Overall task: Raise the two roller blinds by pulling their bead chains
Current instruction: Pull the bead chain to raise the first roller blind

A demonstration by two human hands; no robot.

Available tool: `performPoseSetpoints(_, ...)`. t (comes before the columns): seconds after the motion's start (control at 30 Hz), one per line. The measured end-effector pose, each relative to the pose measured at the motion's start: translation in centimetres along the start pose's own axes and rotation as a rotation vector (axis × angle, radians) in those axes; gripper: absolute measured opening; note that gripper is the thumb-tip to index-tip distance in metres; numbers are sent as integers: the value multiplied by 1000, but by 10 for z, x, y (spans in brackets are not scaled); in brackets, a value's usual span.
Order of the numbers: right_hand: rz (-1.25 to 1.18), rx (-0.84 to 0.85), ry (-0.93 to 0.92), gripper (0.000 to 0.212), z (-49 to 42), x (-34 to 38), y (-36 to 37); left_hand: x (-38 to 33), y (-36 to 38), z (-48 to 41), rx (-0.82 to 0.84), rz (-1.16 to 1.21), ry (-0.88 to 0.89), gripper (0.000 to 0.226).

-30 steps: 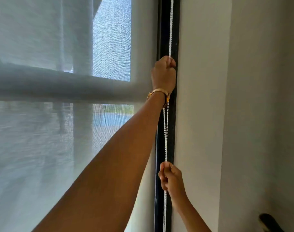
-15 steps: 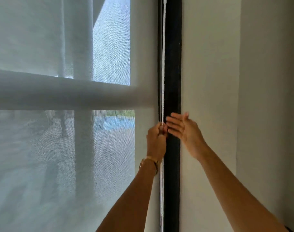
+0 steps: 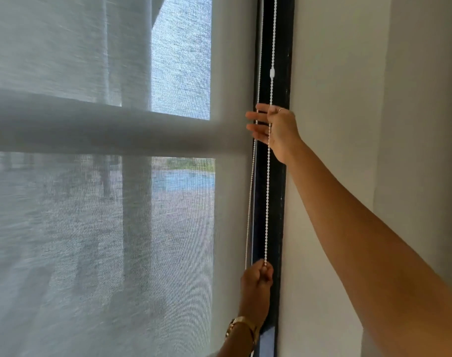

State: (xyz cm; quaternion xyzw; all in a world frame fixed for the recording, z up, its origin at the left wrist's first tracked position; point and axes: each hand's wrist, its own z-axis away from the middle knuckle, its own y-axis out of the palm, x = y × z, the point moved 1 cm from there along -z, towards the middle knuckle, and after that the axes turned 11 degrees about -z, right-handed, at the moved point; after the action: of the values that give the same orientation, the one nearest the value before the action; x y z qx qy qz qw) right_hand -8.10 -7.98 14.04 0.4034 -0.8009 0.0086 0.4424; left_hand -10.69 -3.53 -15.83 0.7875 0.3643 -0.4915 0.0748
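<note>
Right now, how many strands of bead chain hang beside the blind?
2. One strand hangs over the dark frame, pinched low by the left hand. The other strand hangs at the blind's edge, crossing the open right hand.

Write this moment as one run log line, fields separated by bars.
left hand: shut on bead chain, low | right hand: open, fingers across chain, high | roller blind: covers window
</note>
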Motion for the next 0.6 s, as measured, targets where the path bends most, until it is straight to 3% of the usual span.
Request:
performPoseSetpoints(0.1,31,-61,-123,37,3,-11,-5,12,-8,4,27,-87,-22,42)
performPoseSetpoints(0.23,21,-51,-145,39,13,-31,-11,27,-26,-1,103,-171,-31,39)
performPoseSetpoints(0.4,55,-78,-174,37,34,-56,-20,28,-42,2,237,-48,-299,39)
performPoseSetpoints(0.5,64,-77,-178,39,43,-65,-28,21,-46,-7,315,-51,-258,30)
performPoseSetpoints(0.6,89,-87,-164,38,51,-76,-32,-19,-54,-29,255,16,-169,43)
